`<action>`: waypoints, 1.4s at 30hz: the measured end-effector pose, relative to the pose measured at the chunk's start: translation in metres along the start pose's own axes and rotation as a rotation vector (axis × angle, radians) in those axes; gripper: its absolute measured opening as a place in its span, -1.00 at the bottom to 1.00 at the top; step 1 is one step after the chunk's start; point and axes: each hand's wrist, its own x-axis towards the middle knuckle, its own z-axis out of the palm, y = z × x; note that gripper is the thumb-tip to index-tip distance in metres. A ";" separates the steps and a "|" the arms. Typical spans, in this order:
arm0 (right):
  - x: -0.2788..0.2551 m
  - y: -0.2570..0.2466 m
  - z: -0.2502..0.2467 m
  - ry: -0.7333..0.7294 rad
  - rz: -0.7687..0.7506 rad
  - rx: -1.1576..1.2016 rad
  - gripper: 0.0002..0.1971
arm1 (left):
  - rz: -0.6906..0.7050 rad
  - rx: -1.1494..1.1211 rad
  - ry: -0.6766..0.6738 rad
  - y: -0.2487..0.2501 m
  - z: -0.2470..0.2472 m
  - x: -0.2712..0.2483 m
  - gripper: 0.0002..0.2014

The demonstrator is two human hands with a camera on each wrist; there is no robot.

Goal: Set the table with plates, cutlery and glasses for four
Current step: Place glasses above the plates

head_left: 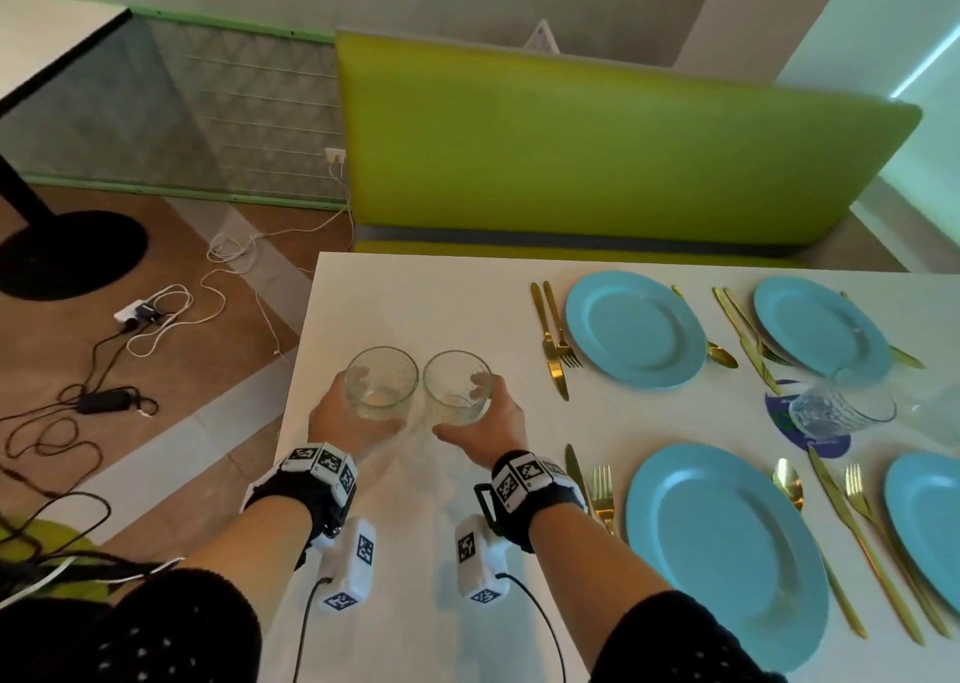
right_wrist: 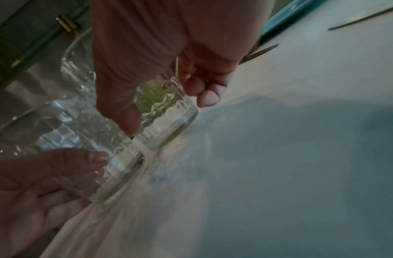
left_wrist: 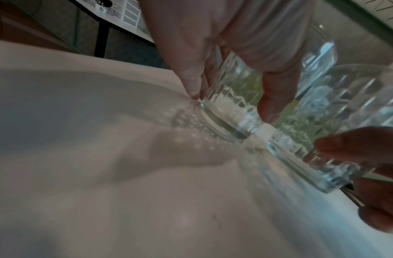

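Your left hand (head_left: 343, 417) wraps one upright glass (head_left: 382, 382) and your right hand (head_left: 488, 422) wraps another glass (head_left: 457, 387), both near the table (head_left: 415, 308) left edge, with the plates (head_left: 635, 328) lying toward 3 o'clock, nearer your right hand.

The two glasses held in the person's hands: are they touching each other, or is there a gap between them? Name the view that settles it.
Apart. The left wrist view shows a strip of white table between the base of the left glass and the right glass; in the head view their rims only look close.
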 end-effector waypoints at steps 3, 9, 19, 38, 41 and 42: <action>-0.007 0.006 -0.025 0.034 0.029 0.040 -0.25 | 0.031 -0.002 -0.033 0.014 0.008 -0.004 -0.21; -0.014 0.031 -0.101 0.214 0.116 0.108 -0.29 | 0.110 -0.011 -0.117 0.059 0.050 -0.015 -0.21; -0.007 0.112 -0.228 0.399 0.354 -0.003 -0.22 | 0.227 0.094 -0.296 0.128 0.144 -0.050 -0.15; 0.017 0.186 -0.270 0.488 0.512 0.056 -0.12 | 0.195 0.173 -0.366 0.149 0.223 -0.063 -0.10; 0.018 0.187 -0.270 0.470 0.512 0.072 -0.06 | 0.188 0.167 -0.372 0.148 0.227 -0.063 -0.10; 0.018 0.187 -0.270 0.469 0.510 0.075 -0.04 | 0.188 0.171 -0.373 0.148 0.228 -0.062 -0.10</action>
